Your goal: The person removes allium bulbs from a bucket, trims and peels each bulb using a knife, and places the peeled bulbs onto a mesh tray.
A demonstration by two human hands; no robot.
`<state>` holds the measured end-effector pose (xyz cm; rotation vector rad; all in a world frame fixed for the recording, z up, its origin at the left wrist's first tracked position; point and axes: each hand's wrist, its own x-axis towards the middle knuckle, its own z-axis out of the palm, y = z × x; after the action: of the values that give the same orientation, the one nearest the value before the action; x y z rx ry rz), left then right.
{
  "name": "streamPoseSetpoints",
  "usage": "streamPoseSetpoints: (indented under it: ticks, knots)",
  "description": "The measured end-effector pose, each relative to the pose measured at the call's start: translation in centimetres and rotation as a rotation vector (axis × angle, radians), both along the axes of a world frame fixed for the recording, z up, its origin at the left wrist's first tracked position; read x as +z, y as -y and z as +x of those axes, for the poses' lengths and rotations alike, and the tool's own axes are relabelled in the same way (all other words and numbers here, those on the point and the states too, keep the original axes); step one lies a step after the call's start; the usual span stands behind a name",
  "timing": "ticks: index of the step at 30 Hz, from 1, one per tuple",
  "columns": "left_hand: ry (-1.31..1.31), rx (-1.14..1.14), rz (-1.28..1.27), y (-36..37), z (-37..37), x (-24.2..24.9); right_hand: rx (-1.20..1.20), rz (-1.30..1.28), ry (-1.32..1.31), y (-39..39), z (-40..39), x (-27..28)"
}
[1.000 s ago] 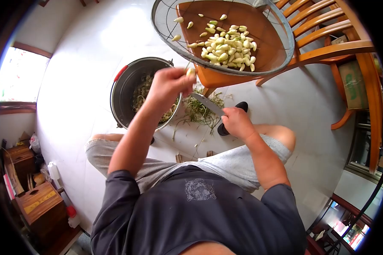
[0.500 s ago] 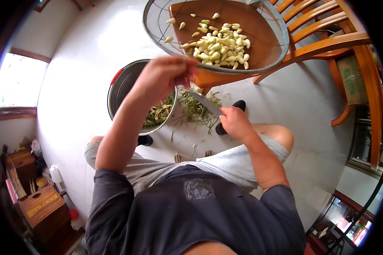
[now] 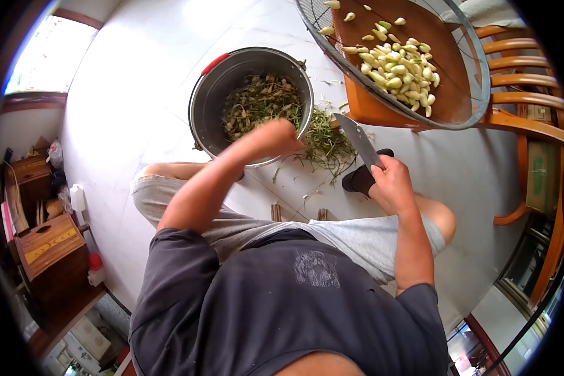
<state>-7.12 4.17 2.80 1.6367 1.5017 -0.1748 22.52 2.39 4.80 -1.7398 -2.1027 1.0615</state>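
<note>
My right hand is wrapped round the handle of a knife, whose broad blade points up and left over the floor. Blurred by motion, my left hand is over the near right rim of a metal bucket; its fingers are too smeared to read. Dry-looking plant scraps lie inside the bucket. Beside it on the floor is a heap of green stalks and leaves. Many pale peeled bulbs rest in a round mesh sieve.
The sieve stands on a wooden chair at the upper right. My knees and dark shoes are just below the bucket and heap. A wooden box is at the far left, and a carton at the far right.
My left hand has moved from the sieve's near edge down to the bucket's rim. The view has shifted, so the bucket shows more fully. My right hand still holds the knife.
</note>
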Motion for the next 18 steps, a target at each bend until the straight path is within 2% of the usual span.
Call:
streamPoseSetpoints:
  ticks: [1, 2, 5, 7, 10, 14, 18]
  knots:
    - [-0.077, 0.235, -0.135, -1.7, -2.1, -0.8, -0.005, -0.012, 0.001, -0.1, -0.2, 0.0]
    - [-0.015, 0.327, -0.035, -2.3, -5.3, -2.5, -0.011, -0.025, 0.001, -0.2, -0.3, 0.0]
    - [-0.044, 0.728, 0.059, -2.7, -12.6, -12.8, 0.019, -0.052, 0.000, -0.2, -1.2, 0.5]
    - [-0.131, 0.799, 0.042, -2.2, -13.3, -13.9, 0.023, -0.068, -0.003, -0.3, -1.5, 0.3]
    - [-0.097, 1.000, -0.029, -1.7, -12.8, -16.0, 0.035, -0.049, -0.014, -0.5, -1.7, 0.0]
    - [-0.140, 1.019, 0.124, -1.3, -13.1, -19.9, 0.053, -0.047, -0.002, -0.9, -1.8, 0.0]
    - [-0.186, 0.989, 0.261, -0.8, -12.8, -18.9, 0.051, -0.057, -0.022, -0.7, -1.7, -0.1]
